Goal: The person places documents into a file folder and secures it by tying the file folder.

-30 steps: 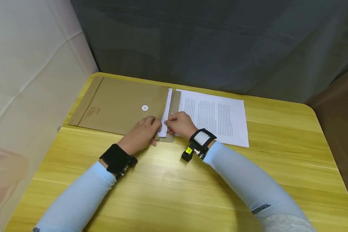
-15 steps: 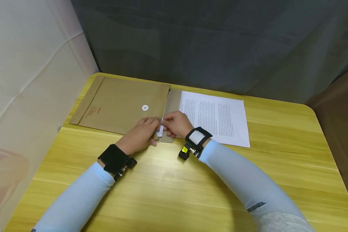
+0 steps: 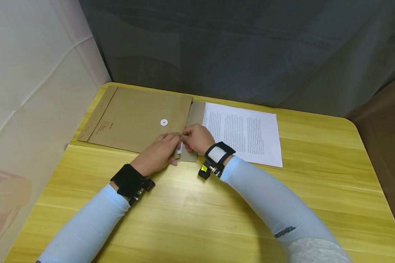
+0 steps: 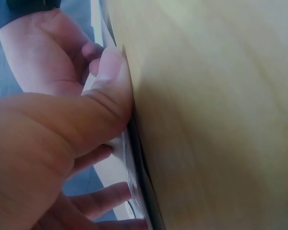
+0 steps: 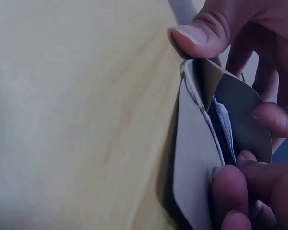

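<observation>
Closest to you are your two arms in light blue sleeves, each with a black strap at the wrist. They reach forward over the yellow wooden table (image 3: 191,215) and come together in the middle.

Your left hand (image 3: 158,153) rests on the near right corner of the big brown envelope (image 3: 135,117). Its fingers are curled, and its thumb (image 4: 110,81) presses on the edge of the envelope where it opens. Your right hand (image 3: 195,138) is just beside it, so close that the two hands touch. Its fingers are curled too. They pinch the white paper (image 3: 179,148) that sticks out of the envelope's mouth. Only a small bit of this paper shows between your hands.

From the right wrist view you can see the envelope's brown flap (image 5: 240,115) held open, with the thin white edges of paper (image 5: 201,105) tucked inside.

The envelope lies flat on the left side of the table, with its open end to the right. It has a small white round button (image 3: 164,122) in its middle and some small red writing (image 3: 105,127) near its left end.

Just right of the flap lies a white sheet with printed lines (image 3: 245,133), flat on the table.

Behind the table hangs a dark grey cloth (image 3: 250,47), and a pale cloth (image 3: 36,73) hangs on the left.
</observation>
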